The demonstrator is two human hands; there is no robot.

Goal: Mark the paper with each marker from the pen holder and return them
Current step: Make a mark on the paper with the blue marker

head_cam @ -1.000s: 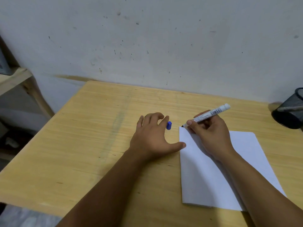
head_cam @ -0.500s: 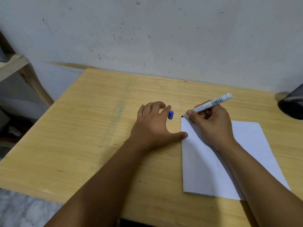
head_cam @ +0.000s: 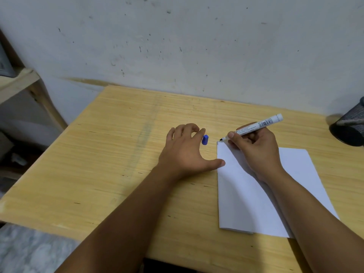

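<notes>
Head view shows the right hand (head_cam: 256, 152) gripping a white marker (head_cam: 254, 128), tip just above the paper's (head_cam: 275, 194) far left corner. Left hand (head_cam: 185, 152) pinches the blue cap (head_cam: 205, 139), thumb touching the sheet's edge. Pen holder (head_cam: 350, 127) stands far right on the table (head_cam: 118, 154).

The worktop (head_cam: 118, 154) is pale, matt wood with visible grain. The paper (head_cam: 246, 203) is smooth, matt white. The marker (head_cam: 256, 127) looks like glossy white plastic, its blue cap (head_cam: 205, 139) likewise. The pen holder (head_cam: 352, 125) is black mesh.
</notes>
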